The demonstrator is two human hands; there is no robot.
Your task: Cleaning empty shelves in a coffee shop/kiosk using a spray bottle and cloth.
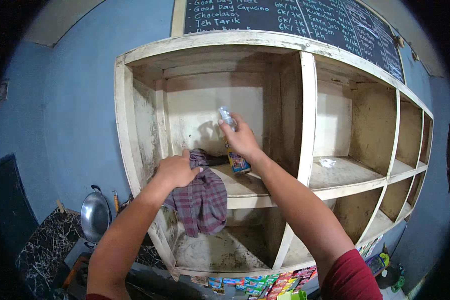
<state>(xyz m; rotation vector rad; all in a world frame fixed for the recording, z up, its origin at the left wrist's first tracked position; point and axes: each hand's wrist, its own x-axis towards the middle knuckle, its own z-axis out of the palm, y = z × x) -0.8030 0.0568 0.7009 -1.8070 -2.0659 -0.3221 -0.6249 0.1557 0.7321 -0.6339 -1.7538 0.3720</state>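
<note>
In my right hand is a spray bottle with a clear nozzle and a colourful label, held tilted before the back panel of the upper left compartment. My left hand grips a maroon-and-grey plaid cloth at the front edge of the middle shelf. The cloth hangs over that edge into the lower compartment. Around both hands stands an off-white wooden shelf unit, its panels marked with dark stains.
A crumpled white scrap lies in the compartment to the right. Above hangs a chalkboard bearing writing. A metal wok leans at the left by a dark marbled counter. Colourful sachets hang below the unit.
</note>
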